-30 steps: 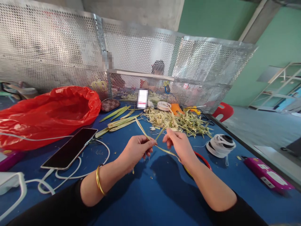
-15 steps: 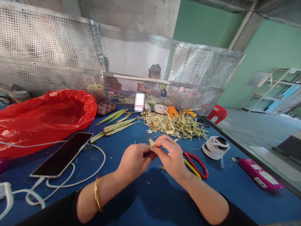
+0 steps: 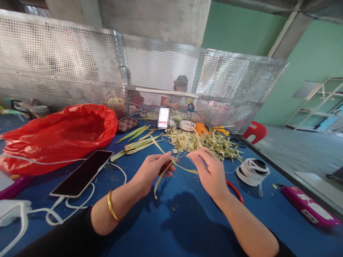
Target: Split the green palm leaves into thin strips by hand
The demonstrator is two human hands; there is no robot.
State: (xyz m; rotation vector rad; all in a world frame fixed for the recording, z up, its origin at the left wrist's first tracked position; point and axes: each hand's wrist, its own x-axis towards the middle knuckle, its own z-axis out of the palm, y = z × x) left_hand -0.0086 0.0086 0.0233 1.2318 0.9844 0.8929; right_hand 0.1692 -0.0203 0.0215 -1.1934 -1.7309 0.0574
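Observation:
My left hand (image 3: 154,171) pinches narrow pale-green plant-leaf strips (image 3: 160,181) where they cross in a small knot. Their loose ends stick out in several directions, one hanging below the hand. To the right, my right hand (image 3: 209,171) has its thumb and index finger pressed together, apart from the knot. What sits between those fingertips, perhaps a thin thread, is too fine to make out. One strip end runs close to this hand. A red loop handle (image 3: 236,191) lies partly hidden under the right forearm.
Behind the hands lie a heap of leaf scraps (image 3: 214,144) and longer leaf pieces (image 3: 142,144). A red plastic bag (image 3: 61,142) and a cabled phone (image 3: 83,173) occupy the left. A white ribbon roll (image 3: 249,173) and purple case (image 3: 308,203) are right. Perforated metal panels (image 3: 160,64) stand behind.
My hands, close together before, have moved apart, the right one going right. The knotted strips now show spread out in my left hand. The view has shifted slightly left.

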